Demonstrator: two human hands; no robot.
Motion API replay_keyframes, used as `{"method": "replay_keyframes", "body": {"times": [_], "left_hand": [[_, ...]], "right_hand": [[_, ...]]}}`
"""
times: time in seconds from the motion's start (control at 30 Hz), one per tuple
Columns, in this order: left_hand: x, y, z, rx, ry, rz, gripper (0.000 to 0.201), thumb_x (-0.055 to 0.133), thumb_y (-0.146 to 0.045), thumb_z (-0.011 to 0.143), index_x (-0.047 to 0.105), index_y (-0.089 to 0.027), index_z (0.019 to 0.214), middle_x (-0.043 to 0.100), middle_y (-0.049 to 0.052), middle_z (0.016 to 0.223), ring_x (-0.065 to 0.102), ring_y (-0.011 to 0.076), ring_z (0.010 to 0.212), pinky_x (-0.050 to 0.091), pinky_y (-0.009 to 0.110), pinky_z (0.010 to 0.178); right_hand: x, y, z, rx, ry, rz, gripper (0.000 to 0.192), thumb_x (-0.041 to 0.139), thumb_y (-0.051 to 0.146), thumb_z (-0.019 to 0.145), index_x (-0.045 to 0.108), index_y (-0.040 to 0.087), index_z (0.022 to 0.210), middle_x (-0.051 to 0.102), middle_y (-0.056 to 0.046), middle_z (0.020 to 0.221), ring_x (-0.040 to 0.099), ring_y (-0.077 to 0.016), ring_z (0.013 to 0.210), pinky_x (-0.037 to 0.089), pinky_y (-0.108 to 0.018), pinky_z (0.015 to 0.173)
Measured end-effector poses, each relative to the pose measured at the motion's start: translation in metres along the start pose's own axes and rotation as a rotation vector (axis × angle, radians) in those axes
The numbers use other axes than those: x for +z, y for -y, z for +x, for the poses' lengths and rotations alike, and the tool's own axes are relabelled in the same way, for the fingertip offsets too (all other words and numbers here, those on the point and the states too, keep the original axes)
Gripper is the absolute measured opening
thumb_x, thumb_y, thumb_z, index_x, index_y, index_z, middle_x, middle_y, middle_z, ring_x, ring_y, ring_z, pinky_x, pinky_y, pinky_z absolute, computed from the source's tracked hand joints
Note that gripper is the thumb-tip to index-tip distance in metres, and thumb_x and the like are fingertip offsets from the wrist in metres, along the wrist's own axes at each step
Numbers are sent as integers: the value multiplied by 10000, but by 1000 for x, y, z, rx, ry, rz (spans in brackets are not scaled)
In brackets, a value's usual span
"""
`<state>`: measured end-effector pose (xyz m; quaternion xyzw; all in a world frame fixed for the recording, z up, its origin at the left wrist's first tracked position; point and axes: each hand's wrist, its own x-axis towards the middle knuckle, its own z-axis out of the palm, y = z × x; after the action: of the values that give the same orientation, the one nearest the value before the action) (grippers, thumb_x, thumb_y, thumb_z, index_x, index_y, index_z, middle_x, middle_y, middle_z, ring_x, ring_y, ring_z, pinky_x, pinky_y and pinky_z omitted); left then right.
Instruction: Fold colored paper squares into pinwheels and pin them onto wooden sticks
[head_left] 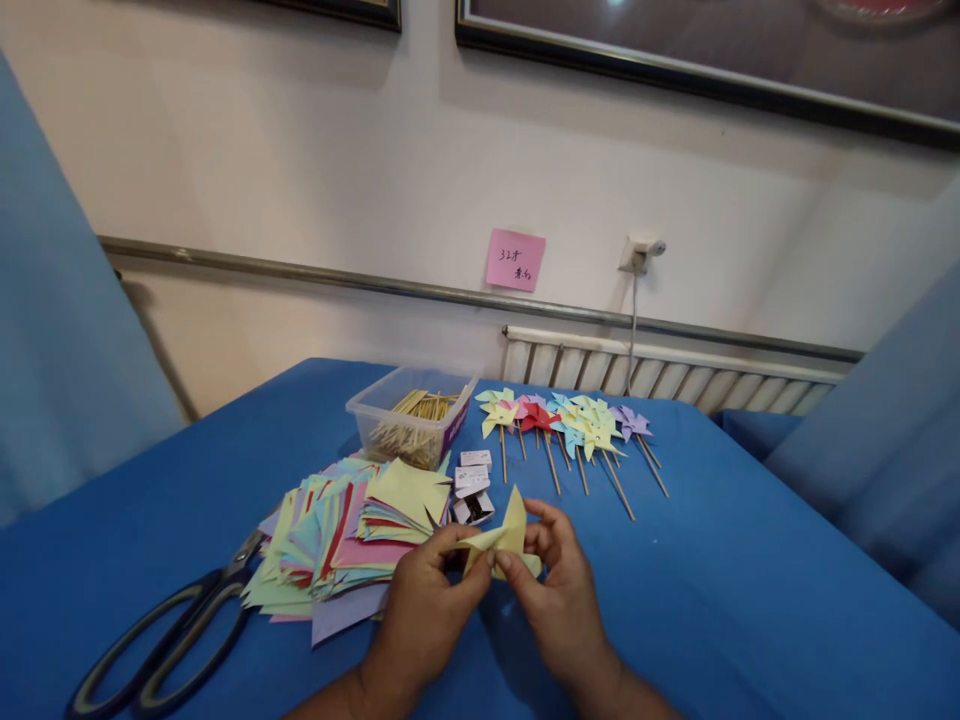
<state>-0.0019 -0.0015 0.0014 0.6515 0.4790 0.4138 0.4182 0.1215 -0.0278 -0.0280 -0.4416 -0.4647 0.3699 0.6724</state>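
Between both hands' grip: yellow paper.

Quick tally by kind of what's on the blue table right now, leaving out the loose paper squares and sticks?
Scissors: 1
Clear plastic box of sticks: 1
Stack of coloured paper squares: 1
Small white boxes: 3
Row of finished pinwheels on sticks: 1 (single ones overlap, count unclear)
Yellow folded paper, held by left hand and right hand: 1
Total: 8

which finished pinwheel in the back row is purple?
The purple pinwheel at the row's far right end, beyond the yellow-green ones; the only one that colour.
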Motion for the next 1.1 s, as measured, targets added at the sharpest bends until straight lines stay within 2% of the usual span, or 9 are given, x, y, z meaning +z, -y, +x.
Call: {"method": "replay_keyframes", "body": {"times": [0.07,0.17,0.27,0.43,0.77,0.93,1.1], "left_hand": [[-1,0,0,-2,-1,1,141,608,-287,701,667,-186,780,679,-7,680,606,171,641,449,232,592],[-2,-1,0,-1,15,12,143,605,-293,708,658,-181,779,671,-4,689,596,167,641,443,231,591],[-3,-1,-2,7,33,37,120,595,-295,721,633,-182,738,630,-18,651,575,156,629,430,224,587],[-3,-1,-4,16,63,54,101,577,-277,740,611,-185,714,608,-23,654,562,149,643,420,219,600],[-3,5,-3,-15,93,19,130,588,-303,740,623,-178,741,610,-13,659,553,150,634,411,220,594],[-2,8,0,-33,116,-86,130,609,-297,720,614,-168,729,597,-16,625,545,142,610,403,217,567],[-1,13,5,-163,115,-278,183,695,-293,631,635,-158,740,632,-7,635,582,156,630,419,222,578]], "right_hand": [[0,-1,1,33,17,39,418,647,256,741,481,166,1113,658,-29,762,635,-175,712,503,-290,652],[-3,0,2,88,74,31,208,660,295,736,596,146,867,660,-45,766,611,-170,709,481,-290,667],[-5,0,2,133,95,-3,178,669,308,729,598,146,721,634,-22,708,564,-143,664,448,-257,645],[-5,0,0,149,95,-52,170,644,307,751,603,142,741,621,-20,702,526,-137,660,421,-247,630],[-5,3,-1,126,90,-145,146,608,286,769,608,139,769,637,-35,726,542,-152,665,429,-262,640],[-4,2,-2,137,54,-117,156,615,297,766,595,145,738,616,-19,697,532,-145,661,420,-250,628],[-4,-2,-1,219,100,15,201,619,338,771,603,138,761,631,-32,727,531,-145,681,420,-254,641]]}}
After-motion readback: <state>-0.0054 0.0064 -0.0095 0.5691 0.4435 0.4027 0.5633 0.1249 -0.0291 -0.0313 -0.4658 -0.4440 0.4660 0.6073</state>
